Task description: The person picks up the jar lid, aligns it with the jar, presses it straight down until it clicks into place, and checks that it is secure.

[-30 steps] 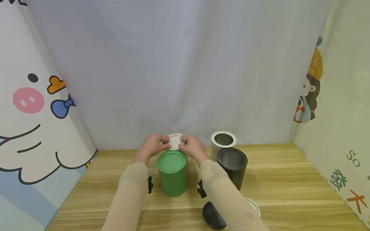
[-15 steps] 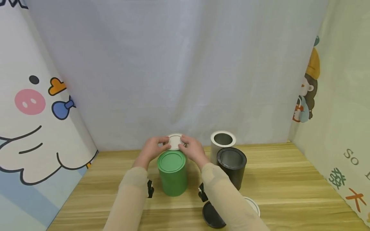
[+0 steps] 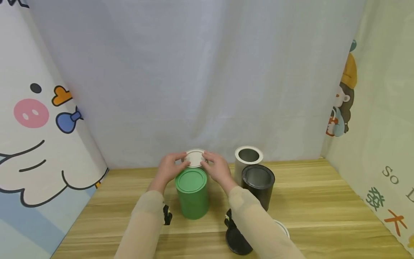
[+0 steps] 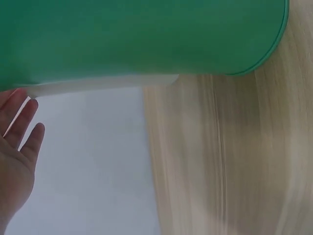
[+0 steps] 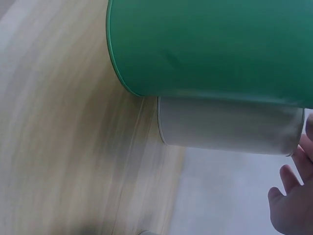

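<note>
A white can with its white lid [image 3: 195, 158] on top stands at the back of the table, directly behind a lidded green can [image 3: 193, 194]. My left hand [image 3: 169, 168] is at the left edge of the white lid, its fingertips touching or very near the rim. On the opposite side my right hand [image 3: 219, 168] does the same. In the left wrist view, the fingers [image 4: 20, 122] extend loosely by the can's top end. The right wrist view shows the white can's side [image 5: 230, 126] below the green one, with several fingers spread apart near its rim.
To the right, an uncovered white can [image 3: 248, 158] stands behind a black can [image 3: 258, 187]. Near the front lie a black lid [image 3: 237, 241] and a white lid [image 3: 283, 228], both partly covered by the right sleeve. A grey-white curtain [image 3: 207, 72] hangs behind the table.
Both hands have loosened and drawn slightly apart, with the fingertips and thumbs shifting outward toward the white lid's edges. The cans and loose lids have stayed in place.
</note>
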`<state>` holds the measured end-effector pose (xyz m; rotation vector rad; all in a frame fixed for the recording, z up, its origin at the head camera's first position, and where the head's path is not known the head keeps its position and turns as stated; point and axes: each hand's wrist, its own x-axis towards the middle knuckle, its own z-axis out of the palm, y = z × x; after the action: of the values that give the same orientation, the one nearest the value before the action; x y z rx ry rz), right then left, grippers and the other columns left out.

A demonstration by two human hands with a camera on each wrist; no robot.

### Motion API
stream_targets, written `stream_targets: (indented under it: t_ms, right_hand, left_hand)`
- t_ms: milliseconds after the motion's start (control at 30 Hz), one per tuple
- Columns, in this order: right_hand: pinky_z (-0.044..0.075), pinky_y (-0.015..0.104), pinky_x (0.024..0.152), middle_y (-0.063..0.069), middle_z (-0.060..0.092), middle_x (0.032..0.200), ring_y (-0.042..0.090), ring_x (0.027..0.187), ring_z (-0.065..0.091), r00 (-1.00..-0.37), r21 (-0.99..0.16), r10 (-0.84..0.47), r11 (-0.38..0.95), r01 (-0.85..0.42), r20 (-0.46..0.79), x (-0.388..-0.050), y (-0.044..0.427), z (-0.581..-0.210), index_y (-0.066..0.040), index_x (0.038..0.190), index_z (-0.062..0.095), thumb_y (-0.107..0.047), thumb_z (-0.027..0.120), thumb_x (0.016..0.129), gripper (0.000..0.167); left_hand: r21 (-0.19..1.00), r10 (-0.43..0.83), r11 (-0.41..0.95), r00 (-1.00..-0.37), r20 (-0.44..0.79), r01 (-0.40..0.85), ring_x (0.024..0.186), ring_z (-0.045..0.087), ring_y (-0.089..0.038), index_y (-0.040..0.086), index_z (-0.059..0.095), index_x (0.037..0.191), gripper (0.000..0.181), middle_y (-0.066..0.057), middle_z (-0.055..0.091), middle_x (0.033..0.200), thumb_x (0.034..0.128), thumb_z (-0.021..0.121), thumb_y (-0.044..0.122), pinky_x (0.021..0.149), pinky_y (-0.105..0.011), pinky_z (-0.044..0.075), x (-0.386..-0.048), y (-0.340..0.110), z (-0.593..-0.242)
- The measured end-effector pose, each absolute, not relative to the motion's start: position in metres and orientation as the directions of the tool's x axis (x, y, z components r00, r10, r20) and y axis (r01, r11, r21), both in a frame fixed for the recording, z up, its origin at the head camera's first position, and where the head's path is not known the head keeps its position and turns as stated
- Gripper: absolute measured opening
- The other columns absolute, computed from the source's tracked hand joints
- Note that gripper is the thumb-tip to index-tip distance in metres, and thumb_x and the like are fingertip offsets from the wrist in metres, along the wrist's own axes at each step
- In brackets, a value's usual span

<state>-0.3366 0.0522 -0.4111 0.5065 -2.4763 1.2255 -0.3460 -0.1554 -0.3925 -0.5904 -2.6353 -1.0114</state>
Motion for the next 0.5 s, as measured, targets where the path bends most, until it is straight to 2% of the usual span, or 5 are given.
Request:
stream_targets:
  t_ms: [233, 500]
  right_hand:
    - [0.042, 0.047, 0.106, 0.016, 0.066, 0.124, 0.035, 0.119, 0.058, -0.839, -0.722, -0.084, 0.469, -0.509, 0.537, -0.324, 0.061, -0.412, -0.002, 0.122, 0.070, -0.012, 0.071, 0.090, 0.033]
    - [0.044, 0.048, 0.104, 0.014, 0.066, 0.125, 0.034, 0.118, 0.059, -0.811, -0.694, -0.143, 0.447, -0.565, 0.568, -0.306, 0.071, -0.411, -0.003, 0.125, 0.068, -0.014, 0.074, 0.089, 0.038]
  left_hand:
    - [0.585, 0.240, 0.668, -0.877, 0.417, 0.460, 0.117, 0.059, -0.037, -0.001, 0.068, 0.123, 0.042, -0.017, 0.068, 0.121, 0.0932, 0.070, 0.028, 0.100, -0.052, 0.047, -0.339, -0.150, -0.385]
    - [0.583, 0.248, 0.673, -0.882, 0.400, 0.454, 0.115, 0.059, -0.036, -0.001, 0.065, 0.126, 0.046, -0.017, 0.066, 0.123, 0.0933, 0.070, 0.031, 0.095, -0.052, 0.049, -0.323, -0.144, -0.376]
